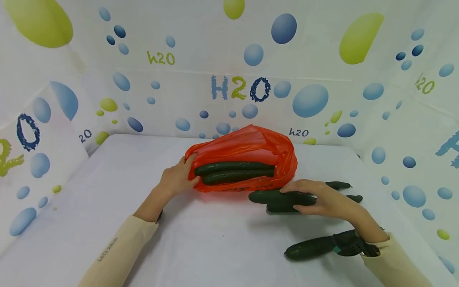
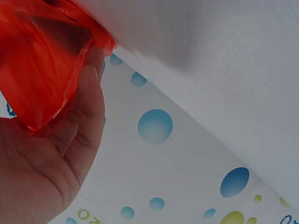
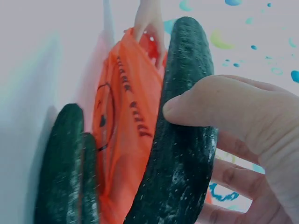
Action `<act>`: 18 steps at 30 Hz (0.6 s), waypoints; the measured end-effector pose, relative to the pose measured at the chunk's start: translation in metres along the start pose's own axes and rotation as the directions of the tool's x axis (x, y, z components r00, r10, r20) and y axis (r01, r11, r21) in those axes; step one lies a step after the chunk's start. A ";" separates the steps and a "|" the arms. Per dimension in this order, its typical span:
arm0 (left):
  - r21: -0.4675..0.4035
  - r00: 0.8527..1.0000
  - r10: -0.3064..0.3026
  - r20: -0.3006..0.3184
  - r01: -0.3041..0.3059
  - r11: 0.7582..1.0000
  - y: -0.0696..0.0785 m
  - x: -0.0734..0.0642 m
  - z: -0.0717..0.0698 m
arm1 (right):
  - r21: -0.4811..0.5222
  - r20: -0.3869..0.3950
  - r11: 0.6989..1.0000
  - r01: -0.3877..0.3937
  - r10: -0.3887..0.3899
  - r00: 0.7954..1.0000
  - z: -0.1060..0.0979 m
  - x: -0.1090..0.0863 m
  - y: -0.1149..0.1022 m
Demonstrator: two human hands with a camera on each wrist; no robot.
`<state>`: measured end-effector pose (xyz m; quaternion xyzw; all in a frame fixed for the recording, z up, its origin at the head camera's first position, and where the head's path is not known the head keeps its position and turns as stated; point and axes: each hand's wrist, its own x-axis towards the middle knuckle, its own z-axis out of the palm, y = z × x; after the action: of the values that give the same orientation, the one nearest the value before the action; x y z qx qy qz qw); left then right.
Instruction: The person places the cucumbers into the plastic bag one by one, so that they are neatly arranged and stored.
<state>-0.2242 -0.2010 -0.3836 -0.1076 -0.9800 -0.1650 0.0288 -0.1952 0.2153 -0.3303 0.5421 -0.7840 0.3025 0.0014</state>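
Observation:
A red plastic bag [image 1: 287, 157] lies with its mouth facing me, and two dark green cucumbers [image 1: 236, 175] rest side by side inside. My left hand [image 1: 177, 177] holds the left edge of the bag's opening; the left wrist view shows its fingers [image 2: 88, 112] bent around the red film. In my right hand [image 1: 319, 198] is another cucumber [image 3: 184, 149], gripped between the thumb and the fingers just in front of the bag's lower right corner. Below the held one, a cucumber [image 1: 281, 208] lies on the table, partly covered by the right hand.
One more cucumber [image 1: 312, 248] lies near the front right, under the right wrist with its dark strap [image 1: 349, 245]. A cucumber tip [image 1: 338, 185] shows behind the right hand. The white table [image 1: 215, 247] meets a patterned backdrop [image 1: 201, 95] at the back and sides.

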 end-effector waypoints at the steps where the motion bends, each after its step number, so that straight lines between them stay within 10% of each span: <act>1: -0.001 1.000 -0.001 0.003 0.001 1.000 0.000 0.000 0.000 | 0.003 -0.007 1.000 0.015 -0.015 1.000 -0.001 0.003 -0.001; 18: -0.012 1.000 -0.011 0.022 0.011 1.000 -0.001 0.003 -0.001 | -0.070 -0.137 0.984 0.164 -0.173 0.975 -0.029 0.054 -0.021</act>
<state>-0.2275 -0.2016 -0.3829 -0.1042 -0.9798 -0.1701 0.0165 -0.2091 0.1787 -0.2790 0.5833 -0.7415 0.3164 0.0988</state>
